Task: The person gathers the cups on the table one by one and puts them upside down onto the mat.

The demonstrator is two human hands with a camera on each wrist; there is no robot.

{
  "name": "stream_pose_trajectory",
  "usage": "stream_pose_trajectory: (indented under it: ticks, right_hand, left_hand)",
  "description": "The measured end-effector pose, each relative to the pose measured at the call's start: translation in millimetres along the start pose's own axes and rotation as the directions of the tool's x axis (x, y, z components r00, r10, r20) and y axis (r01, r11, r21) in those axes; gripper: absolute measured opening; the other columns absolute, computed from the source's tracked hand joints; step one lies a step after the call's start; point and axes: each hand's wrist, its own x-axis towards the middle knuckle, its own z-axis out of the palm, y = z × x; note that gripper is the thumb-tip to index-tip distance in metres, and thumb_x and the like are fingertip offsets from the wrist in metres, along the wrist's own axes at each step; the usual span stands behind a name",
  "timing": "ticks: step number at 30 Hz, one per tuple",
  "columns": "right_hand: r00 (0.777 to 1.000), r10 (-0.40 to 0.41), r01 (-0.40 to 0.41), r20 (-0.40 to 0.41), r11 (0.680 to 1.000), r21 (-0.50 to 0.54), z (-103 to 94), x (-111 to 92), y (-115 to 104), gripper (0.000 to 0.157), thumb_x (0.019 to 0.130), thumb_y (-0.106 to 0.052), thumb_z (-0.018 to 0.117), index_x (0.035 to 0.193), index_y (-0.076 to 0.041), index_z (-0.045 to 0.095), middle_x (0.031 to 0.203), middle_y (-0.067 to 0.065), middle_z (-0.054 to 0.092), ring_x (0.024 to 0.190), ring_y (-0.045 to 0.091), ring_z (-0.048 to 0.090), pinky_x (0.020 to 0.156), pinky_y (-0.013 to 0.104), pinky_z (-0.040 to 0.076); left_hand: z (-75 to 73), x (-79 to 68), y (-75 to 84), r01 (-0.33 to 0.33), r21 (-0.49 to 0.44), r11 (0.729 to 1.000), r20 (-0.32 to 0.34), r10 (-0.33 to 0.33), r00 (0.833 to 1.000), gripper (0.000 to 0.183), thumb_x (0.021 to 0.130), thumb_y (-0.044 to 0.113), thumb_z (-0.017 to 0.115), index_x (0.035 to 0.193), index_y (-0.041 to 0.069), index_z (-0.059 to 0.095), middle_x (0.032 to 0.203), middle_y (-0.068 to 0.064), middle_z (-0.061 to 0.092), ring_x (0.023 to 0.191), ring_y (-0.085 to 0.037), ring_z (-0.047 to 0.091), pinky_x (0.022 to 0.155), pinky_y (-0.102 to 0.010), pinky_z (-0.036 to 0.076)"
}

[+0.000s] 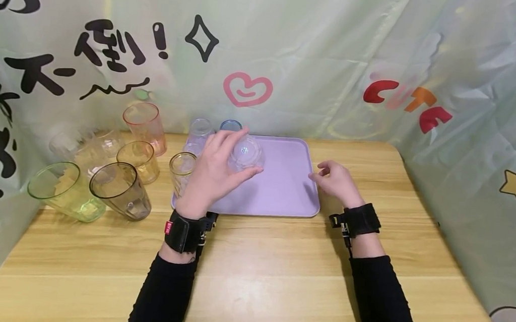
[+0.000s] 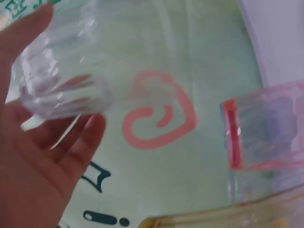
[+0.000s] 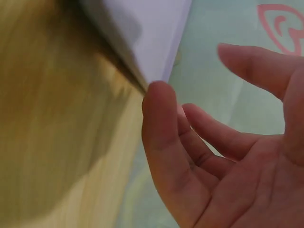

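My left hand [image 1: 214,165] holds a clear drinking glass [image 1: 246,152] between thumb and fingers over the lilac tray [image 1: 279,183]. The glass's round base faces the head camera; in the left wrist view its faceted clear wall [image 2: 61,90] shows against the fingers. Along the tray's left side stand a yellow-rimmed glass [image 1: 183,162] and clear glasses [image 1: 201,126], partly hidden by my left hand. A blue-rimmed glass [image 1: 231,125] shows just behind the fingers. My right hand [image 1: 339,182] holds nothing, its fingers loosely bent beside the tray's right edge.
Left of the tray stand a pink glass [image 1: 144,127], an amber glass [image 1: 139,161], a smoky grey glass [image 1: 121,190], a green glass [image 1: 66,191] and several clear glasses [image 1: 106,144]. A printed cloth [image 1: 302,58] hangs behind the wooden table [image 1: 267,273].
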Motion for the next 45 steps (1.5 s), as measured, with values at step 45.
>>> stream_pose_trajectory:
  ticks: [45]
  right_hand:
    - [0.987,0.041,-0.048,0.153,0.998,0.042,12.9,5.3,11.8,0.044,0.078,-0.002,0.063,0.117,0.006,0.047,0.093,0.021,0.056,0.062,0.022,0.060,0.052,0.032,0.054]
  left_hand:
    - [2.0,-18.2,-19.5,0.333,0.198,0.922,0.583,-0.384,0.716,0.067,0.059,0.008,0.071,0.121,0.007,0.046,0.117,-0.011,0.048,0.096,-0.020,0.045,0.079,-0.038,0.046]
